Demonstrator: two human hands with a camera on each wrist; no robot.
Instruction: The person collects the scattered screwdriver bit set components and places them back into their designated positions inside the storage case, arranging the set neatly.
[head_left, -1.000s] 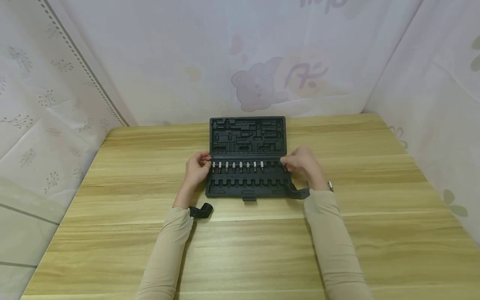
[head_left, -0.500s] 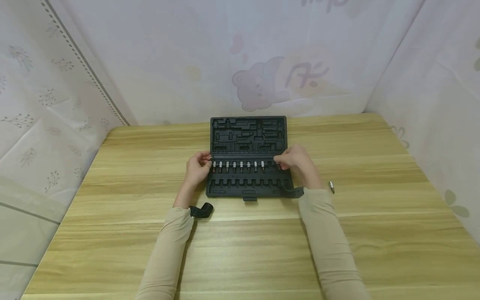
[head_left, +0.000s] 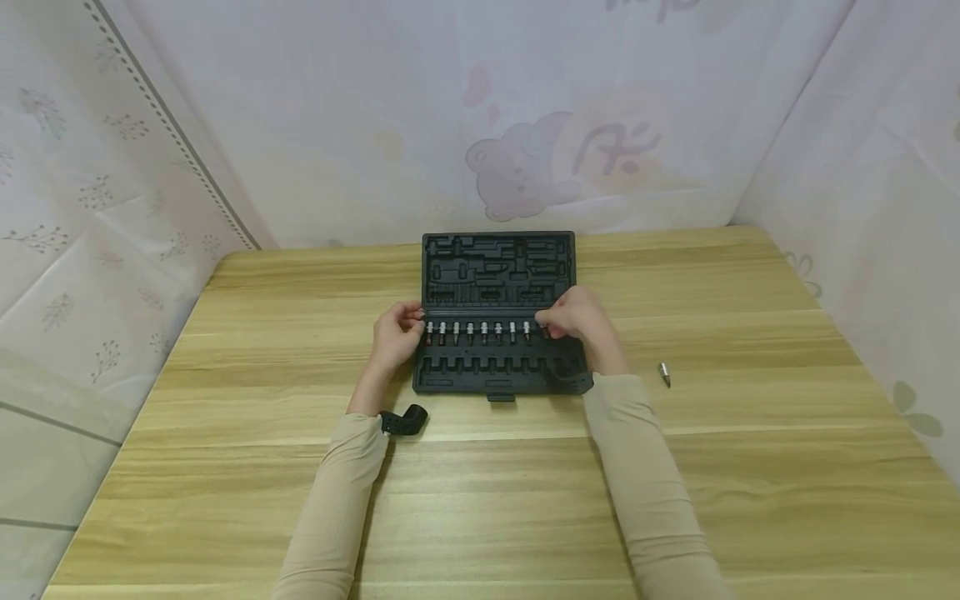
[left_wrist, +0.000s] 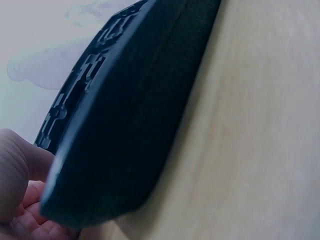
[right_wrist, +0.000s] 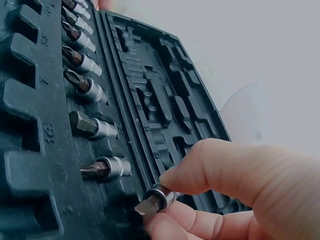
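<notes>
An open black plastic tool case lies on the table, its lid leaning back. My left hand grips the case's left side, thumb and fingers at the edge in the left wrist view. Between thumb and fingers, my right hand pinches a bit socket with a silver collar and a flat-sided tip. It is close over the upper row of slots, beside a seated bit socket with a narrow tip. Several more bit sockets fill that row to the left. The lower row's slots hold nothing.
One loose bit socket lies on the wooden table to the right of the case. A black wrist camera mount juts from the left wrist. A printed curtain hangs behind the table.
My right hand has moved left along the upper row with the bit socket, from the case's right end to beside the seated ones. The left hand stays on the case.
</notes>
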